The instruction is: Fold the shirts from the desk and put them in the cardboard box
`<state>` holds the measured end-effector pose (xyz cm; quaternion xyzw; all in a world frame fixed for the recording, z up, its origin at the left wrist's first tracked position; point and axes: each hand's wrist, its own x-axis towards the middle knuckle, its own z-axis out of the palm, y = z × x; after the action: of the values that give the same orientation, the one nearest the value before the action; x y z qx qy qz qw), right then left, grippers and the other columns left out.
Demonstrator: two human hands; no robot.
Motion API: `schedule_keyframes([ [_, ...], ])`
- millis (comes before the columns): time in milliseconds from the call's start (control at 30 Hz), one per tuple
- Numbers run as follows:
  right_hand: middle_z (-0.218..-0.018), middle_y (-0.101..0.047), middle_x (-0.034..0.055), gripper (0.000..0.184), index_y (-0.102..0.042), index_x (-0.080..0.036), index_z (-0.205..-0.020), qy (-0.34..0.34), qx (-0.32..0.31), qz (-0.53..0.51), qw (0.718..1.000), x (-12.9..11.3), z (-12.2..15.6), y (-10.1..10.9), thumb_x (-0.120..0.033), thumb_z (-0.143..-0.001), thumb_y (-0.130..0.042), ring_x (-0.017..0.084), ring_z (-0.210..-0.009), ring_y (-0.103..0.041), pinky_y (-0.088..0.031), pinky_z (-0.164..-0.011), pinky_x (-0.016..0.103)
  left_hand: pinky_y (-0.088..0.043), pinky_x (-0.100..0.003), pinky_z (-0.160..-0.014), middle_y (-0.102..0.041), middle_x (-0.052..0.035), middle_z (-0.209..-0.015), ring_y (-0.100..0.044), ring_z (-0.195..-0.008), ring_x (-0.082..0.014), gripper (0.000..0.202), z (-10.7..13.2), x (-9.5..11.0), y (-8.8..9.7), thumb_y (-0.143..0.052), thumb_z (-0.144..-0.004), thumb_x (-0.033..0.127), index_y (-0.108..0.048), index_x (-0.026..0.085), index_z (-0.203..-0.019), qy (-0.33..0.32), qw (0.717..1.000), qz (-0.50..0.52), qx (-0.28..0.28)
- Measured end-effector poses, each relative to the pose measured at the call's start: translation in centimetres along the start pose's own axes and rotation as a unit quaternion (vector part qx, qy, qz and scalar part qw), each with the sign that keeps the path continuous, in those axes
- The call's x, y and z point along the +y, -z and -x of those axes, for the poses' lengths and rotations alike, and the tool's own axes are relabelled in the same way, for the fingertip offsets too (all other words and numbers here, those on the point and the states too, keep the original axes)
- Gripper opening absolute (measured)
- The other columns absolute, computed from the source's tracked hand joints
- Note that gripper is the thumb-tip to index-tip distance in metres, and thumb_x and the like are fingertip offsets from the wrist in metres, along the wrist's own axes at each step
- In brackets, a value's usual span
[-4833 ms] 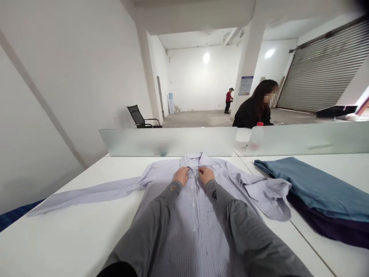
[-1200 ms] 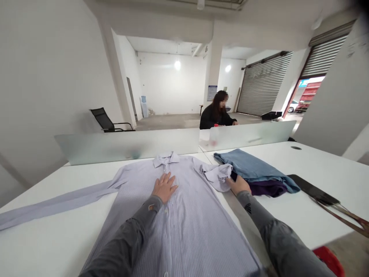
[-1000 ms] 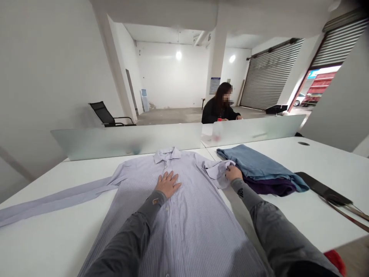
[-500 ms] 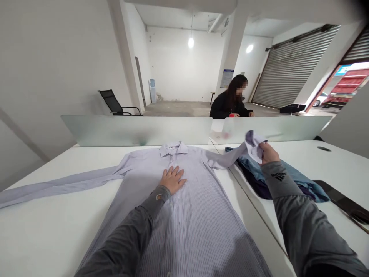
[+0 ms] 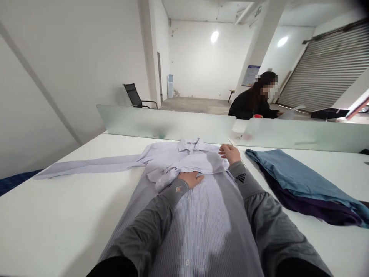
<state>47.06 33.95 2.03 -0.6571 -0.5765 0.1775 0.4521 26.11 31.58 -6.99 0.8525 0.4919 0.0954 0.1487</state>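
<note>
A striped, pale lilac button-up shirt (image 5: 196,215) lies front up on the table, its collar toward the far side. One sleeve (image 5: 98,165) stretches out to the left. The other sleeve (image 5: 198,163) is folded across the chest, its cuff bunched on the left side. My left hand (image 5: 191,179) rests flat on the chest, thumb out, its fingers partly hidden beneath the folded sleeve. By the right shoulder of the shirt, my right hand (image 5: 230,154) is open with nothing in it, fingers pointing left beside the sleeve's fold.
Folded blue and dark purple clothes (image 5: 296,177) lie on the white table (image 5: 72,211) to the right. A frosted divider (image 5: 167,123) runs along the far edge. Behind it a person (image 5: 250,96) in black handles a paper sheet. A black chair (image 5: 135,94) stands farther back.
My right hand has brought the right sleeve leftward across the chest and let it go. My left hand stays on the chest, now partly under that sleeve. The view has turned.
</note>
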Motion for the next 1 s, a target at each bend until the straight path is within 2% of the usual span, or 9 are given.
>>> schedule_keyframes([
  [133, -0.124, -0.063, 0.0105, 0.034, -0.065, -0.023, -0.108, 0.035, -0.014, 0.083, 0.996, 4.3, 2.6, -2.4, -0.045, -0.088, -0.049, 0.028, -0.124, -0.05, -0.036, -0.106, 0.05, -0.036, -0.04, -0.107, -0.062, -0.0078, -0.129, -0.053, -0.122, -0.0268, 0.065, 0.3, -0.2, -0.1, -0.028, -0.09, 0.066, -0.057, 0.024, -0.13, -0.001, 0.999, 0.016, 0.028],
  [233, -0.141, -0.051, 0.0093, 0.039, -0.06, -0.025, -0.121, 0.06, -0.059, 0.241, 0.967, 6.6, 4.0, -3.8, -0.043, -0.088, -0.049, 0.032, -0.134, -0.037, -0.023, -0.11, 0.059, -0.033, -0.037, -0.11, -0.058, -0.0064, -0.135, -0.048, -0.128, -0.0245, 0.067, 1.0, -0.4, -0.1, -0.028, -0.09, 0.067, -0.053, 0.024, -0.134, 0.004, 0.998, 0.022, 0.057],
  [367, -0.149, -0.041, 0.0065, 0.052, -0.045, -0.027, -0.139, 0.086, -0.07, 0.436, 0.893, 8.8, 3.6, -4.3, -0.051, -0.094, -0.033, 0.032, -0.134, -0.034, -0.028, -0.107, 0.056, -0.04, -0.037, -0.105, -0.061, -0.0082, -0.131, -0.053, -0.122, -0.0246, 0.061, 2.6, -2.1, 0.5, -0.033, -0.091, 0.063, -0.056, 0.022, -0.131, 0.048, 0.993, 0.046, 0.099],
  [467, -0.148, -0.041, 0.0058, 0.055, -0.044, -0.028, -0.14, 0.089, -0.057, 0.45, 0.887, 9.4, 2.9, -4.2, -0.055, -0.094, -0.029, 0.033, -0.131, -0.035, -0.029, -0.106, 0.055, -0.042, -0.036, -0.102, -0.064, -0.0114, -0.125, -0.057, -0.118, -0.0248, 0.058, 4.7, -4.2, 1.4, -0.033, -0.093, 0.059, -0.061, 0.018, -0.124, 0.087, 0.988, 0.034, 0.124],
  [600, -0.147, -0.042, 0.0062, 0.056, -0.045, -0.027, -0.139, 0.095, -0.05, 0.444, 0.89, 9.6, 2.8, -4.2, -0.056, -0.093, -0.029, 0.034, -0.13, -0.036, -0.029, -0.106, 0.054, -0.04, -0.043, -0.103, -0.065, -0.019, -0.12, -0.056, -0.117, -0.0306, 0.055, 8.4, -7.7, 3.3, -0.041, -0.091, 0.055, -0.065, 0.011, -0.113, 0.134, 0.982, -0.016, 0.134],
  [700, -0.145, -0.044, 0.0084, 0.055, -0.048, -0.026, -0.136, 0.104, -0.05, 0.431, 0.895, 9.8, 2.8, -3.8, -0.055, -0.093, -0.03, 0.034, -0.129, -0.038, -0.031, -0.104, 0.056, -0.034, -0.04, -0.108, -0.061, -0.0157, -0.127, -0.049, -0.126, -0.0278, 0.036, 11.8, -11.3, 5.4, -0.053, -0.088, 0.041, -0.066, 0.014, -0.109, 0.171, 0.974, -0.035, 0.147],
  [833, -0.145, -0.045, 0.0119, 0.05, -0.052, -0.025, -0.132, 0.146, -0.027, 0.406, 0.901, 8.0, 2.9, -4.0, -0.049, -0.093, -0.032, 0.034, -0.134, -0.034, -0.03, -0.101, 0.065, -0.041, -0.038, -0.099, -0.064, -0.0161, -0.121, -0.056, -0.116, -0.0259, 0.032, 15.9, -17.9, 9.2, -0.042, -0.093, 0.03, -0.062, 0.013, -0.111, 0.324, 0.925, -0.036, 0.195],
  [900, -0.149, -0.041, 0.0096, 0.049, -0.048, -0.028, -0.137, 0.217, -0.035, 0.387, 0.896, 5.1, 3.7, -5.5, -0.046, -0.095, -0.032, 0.033, -0.139, -0.028, -0.026, -0.103, 0.068, -0.046, -0.039, -0.09, -0.067, -0.0198, -0.109, -0.062, -0.106, -0.0287, 0.038, 17.2, -21.2, 11.4, -0.037, -0.095, 0.033, -0.061, 0.008, -0.11, 0.418, 0.882, -0.023, 0.217],
  [1000, -0.152, -0.037, 0.0048, 0.051, -0.043, -0.033, -0.142, 0.333, -0.108, 0.36, 0.865, -0.7, 6.2, -9.7, -0.05, -0.095, -0.031, 0.033, -0.141, -0.025, -0.021, -0.106, 0.069, -0.05, -0.036, -0.077, -0.07, -0.0178, -0.087, -0.068, -0.087, -0.0273, 0.041, 17.4, -25.1, 14.1, -0.039, -0.095, 0.038, -0.064, 0.005, -0.102, 0.513, 0.824, 0.008, 0.24],
])
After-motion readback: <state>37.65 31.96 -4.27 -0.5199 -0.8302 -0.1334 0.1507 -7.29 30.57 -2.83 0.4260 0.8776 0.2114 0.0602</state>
